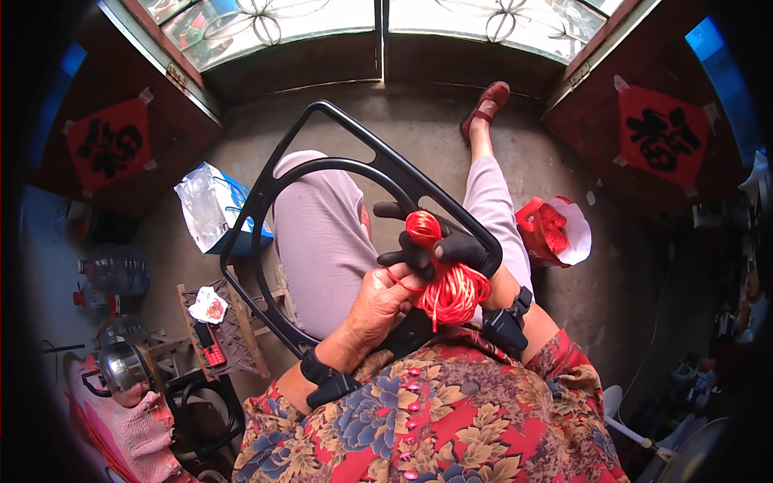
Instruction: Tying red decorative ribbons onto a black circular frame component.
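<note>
A hank of shiny red cord [452, 294] is gathered at its middle, with a smaller bunch of loops above and a wider one below. My right hand [459, 248], in a black glove, grips it around that middle, some fingers stretched to the left. Bare, my left hand [378, 304] is closed beside it, pinching a strand of the red cord between thumb and fingers. Across my lap lies a black frame [312, 113] with rounded corners and a large round opening; its right corner passes by my right wrist.
On the floor to the right stands a red and white bag [573, 233] with red stuff inside. At left are a blue and white box [211, 201] with clear plastic, a small woven stool [233, 342] bearing a red phone [212, 351], and a metal pot [126, 372]. Doors stand ahead.
</note>
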`<state>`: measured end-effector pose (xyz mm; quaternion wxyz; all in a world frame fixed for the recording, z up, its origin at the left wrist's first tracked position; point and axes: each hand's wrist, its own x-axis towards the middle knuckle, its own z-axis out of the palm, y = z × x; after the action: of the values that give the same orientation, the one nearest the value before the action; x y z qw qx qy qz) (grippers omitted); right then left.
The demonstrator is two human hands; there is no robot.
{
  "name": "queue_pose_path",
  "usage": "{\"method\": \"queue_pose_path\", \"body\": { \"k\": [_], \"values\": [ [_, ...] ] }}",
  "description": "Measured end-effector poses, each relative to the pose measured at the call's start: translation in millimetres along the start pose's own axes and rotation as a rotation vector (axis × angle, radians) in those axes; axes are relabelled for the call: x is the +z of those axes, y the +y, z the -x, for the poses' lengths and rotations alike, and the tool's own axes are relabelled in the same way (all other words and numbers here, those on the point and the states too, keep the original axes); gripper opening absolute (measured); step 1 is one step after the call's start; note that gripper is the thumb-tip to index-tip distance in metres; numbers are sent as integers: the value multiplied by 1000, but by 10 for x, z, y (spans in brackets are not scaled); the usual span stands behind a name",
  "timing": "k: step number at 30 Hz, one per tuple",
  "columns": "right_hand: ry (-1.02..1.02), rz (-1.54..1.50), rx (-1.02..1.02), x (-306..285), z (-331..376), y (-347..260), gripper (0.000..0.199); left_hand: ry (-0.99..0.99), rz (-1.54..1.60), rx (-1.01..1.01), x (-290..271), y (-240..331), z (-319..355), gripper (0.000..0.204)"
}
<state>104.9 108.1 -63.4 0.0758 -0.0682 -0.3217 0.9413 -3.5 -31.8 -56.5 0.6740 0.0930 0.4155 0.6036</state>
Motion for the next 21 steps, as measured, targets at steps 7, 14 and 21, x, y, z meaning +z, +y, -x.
{"method": "queue_pose_path", "body": {
  "k": [7, 14, 21],
  "values": [
    [409, 307, -128, -77, 368, -83, 34, -51, -40, 28, -92, 124, 49, 17],
    [553, -317, -443, -500, 1345, -195, 38, -24, -9, 33, -88, 155, 63, 19],
    [287, -429, -534, -764, 2067, -235, 40, -32, -9, 30, -73, 148, 44, 18]
  ]
}}
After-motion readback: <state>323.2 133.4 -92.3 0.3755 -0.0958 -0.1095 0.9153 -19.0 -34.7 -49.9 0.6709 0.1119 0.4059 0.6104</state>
